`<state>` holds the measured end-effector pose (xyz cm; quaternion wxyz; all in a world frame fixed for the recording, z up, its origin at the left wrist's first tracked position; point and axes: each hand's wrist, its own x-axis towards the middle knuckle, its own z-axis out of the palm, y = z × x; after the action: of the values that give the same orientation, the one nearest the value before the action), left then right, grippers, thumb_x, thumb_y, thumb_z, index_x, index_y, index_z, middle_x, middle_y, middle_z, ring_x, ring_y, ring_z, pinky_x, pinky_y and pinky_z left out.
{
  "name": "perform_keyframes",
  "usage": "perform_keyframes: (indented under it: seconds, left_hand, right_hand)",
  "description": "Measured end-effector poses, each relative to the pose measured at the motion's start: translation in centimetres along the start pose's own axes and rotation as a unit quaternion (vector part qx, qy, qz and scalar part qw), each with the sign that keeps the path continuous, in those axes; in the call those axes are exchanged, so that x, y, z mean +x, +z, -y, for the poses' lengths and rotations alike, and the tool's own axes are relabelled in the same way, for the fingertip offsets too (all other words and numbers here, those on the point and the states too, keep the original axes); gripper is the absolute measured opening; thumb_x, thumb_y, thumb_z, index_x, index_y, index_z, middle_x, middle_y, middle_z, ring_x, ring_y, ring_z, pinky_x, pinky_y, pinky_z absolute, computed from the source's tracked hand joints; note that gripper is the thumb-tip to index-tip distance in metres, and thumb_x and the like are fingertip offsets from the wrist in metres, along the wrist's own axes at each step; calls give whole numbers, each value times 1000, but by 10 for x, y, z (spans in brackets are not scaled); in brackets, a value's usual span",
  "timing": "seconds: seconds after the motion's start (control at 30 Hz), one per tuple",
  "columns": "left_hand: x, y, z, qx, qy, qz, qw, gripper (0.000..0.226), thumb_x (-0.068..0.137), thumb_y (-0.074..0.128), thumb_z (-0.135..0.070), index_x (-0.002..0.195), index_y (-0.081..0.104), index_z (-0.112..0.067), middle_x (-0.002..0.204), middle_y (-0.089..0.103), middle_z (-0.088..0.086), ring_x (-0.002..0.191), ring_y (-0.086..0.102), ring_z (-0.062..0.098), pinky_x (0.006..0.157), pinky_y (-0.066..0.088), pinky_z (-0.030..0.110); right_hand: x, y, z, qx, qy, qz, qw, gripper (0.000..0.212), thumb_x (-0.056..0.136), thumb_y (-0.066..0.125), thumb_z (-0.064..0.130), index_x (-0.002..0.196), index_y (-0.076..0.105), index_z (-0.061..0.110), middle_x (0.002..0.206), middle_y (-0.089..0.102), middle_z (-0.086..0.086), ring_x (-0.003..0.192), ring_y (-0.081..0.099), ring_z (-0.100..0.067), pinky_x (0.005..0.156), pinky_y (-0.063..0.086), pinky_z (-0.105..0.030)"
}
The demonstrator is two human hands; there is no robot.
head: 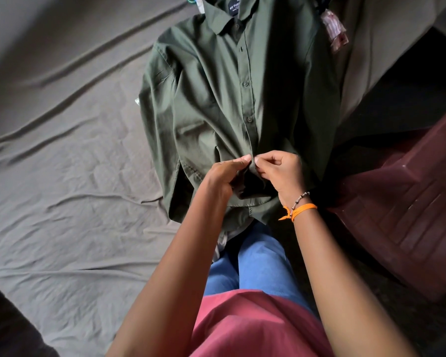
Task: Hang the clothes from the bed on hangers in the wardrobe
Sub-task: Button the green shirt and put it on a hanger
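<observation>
Head view
Shirt: an olive-green button-up shirt (232,104) lies face up on the bed, collar at the top centre of the frame, hem toward the person at centre
Placket: buttoned down the middle as far as the lower centre, where the hands meet
Left hand: the left hand (227,173) pinches the shirt's front edge between thumb and curled fingers
Right hand: the right hand (281,171) pinches the facing edge, fingertips touching those of the left; beaded and orange bands (300,208) on its wrist
Bed sheet: wrinkled grey sheet (70,155) fills the left half of the frame, open cloth beside the shirt
Bed edge: the shirt's right side reaches the mattress edge at right
Stool: a maroon plastic stool (407,202) stands close by at the right
</observation>
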<state>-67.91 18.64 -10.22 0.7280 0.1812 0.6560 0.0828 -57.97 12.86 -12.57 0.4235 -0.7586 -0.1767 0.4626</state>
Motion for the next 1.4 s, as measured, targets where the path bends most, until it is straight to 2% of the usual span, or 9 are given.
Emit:
perform_keyframes:
  seconds: [0.27, 0.43, 0.67, 0.87, 1.03, 1.1, 1.17, 1.27, 1.4]
  left_hand:
    - [7, -4, 0, 65, 6, -16, 998, 16, 86, 68, -24, 72, 62, -17, 63, 57, -4, 53, 51, 5, 46, 37, 19]
    - [2, 1, 0, 118, 98, -17, 988, 17, 81, 73, -21, 81, 68, -5, 53, 59, -1, 32, 50, -5, 32, 34, 6]
    - [20, 7, 6, 209, 171, -98, 958, 29, 81, 71, -11, 55, 62, -19, 58, 59, -1, 65, 58, 14, 74, 49, 27]
    - [20, -2, 3, 160, 98, 82, 979, 19, 94, 55, -13, 77, 61, -15, 70, 57, 2, 55, 49, 6, 51, 38, 18]
    - [23, -9, 13, 65, 91, 103, 988, 23, 98, 48, -18, 77, 55, -19, 71, 50, -1, 61, 41, 8, 56, 35, 21]
    - [22, -10, 21, 61, 101, 69, 991, 10, 97, 52, -22, 89, 53, -16, 78, 51, 0, 59, 45, 7, 50, 38, 18]
    - [25, -14, 38, 66, 110, -19, 992, 37, 84, 70, -30, 103, 42, -15, 91, 51, 3, 66, 51, 10, 47, 44, 17]
    - [27, -18, 69, 152, 83, -126, 977, 68, 54, 88, -38, 96, 36, -24, 110, 52, 11, 92, 57, 22, 78, 54, 32]
    - [31, -13, 89, 147, 129, -112, 974, 40, 66, 84, -16, 83, 48, -20, 90, 59, 4, 82, 58, 17, 78, 50, 33]
  right_hand:
    - [6, 8, -9, -50, -48, -49, 996, 4, 73, 74, 5, 72, 69, 4, 69, 69, -9, 66, 66, -20, 68, 56, -34]
    - [5, 4, -12, -90, -89, -52, 991, 3, 77, 69, 3, 74, 69, 3, 69, 68, -8, 63, 62, -14, 64, 53, -28]
    - [11, -4, -11, -35, -33, 11, 999, 5, 80, 67, -1, 76, 67, 2, 66, 64, -4, 60, 64, -9, 65, 57, -26]
    - [9, -18, -12, 107, 10, 111, 988, 12, 89, 57, 0, 85, 61, 10, 79, 62, -2, 66, 62, 0, 65, 51, -15]
    - [0, -7, -60, -171, -98, 30, 980, 35, 71, 72, 1, 100, 55, 8, 97, 54, -3, 89, 56, -19, 82, 46, -27]
    - [3, -2, -76, -195, -89, -49, 976, 24, 71, 67, -5, 94, 60, 1, 95, 48, -6, 88, 56, -31, 82, 45, -31]
    - [8, -2, -78, -157, -39, -93, 982, 15, 77, 61, -9, 90, 63, -3, 94, 49, -10, 83, 57, -31, 78, 45, -27]
    - [11, -4, -78, -105, -11, -88, 991, 13, 82, 58, -6, 90, 64, 1, 93, 60, -14, 84, 57, -24, 78, 45, -27]
    - [5, -7, -75, -32, -1, -91, 995, 21, 87, 51, -5, 91, 56, 15, 89, 59, -1, 87, 54, -15, 81, 43, -26]
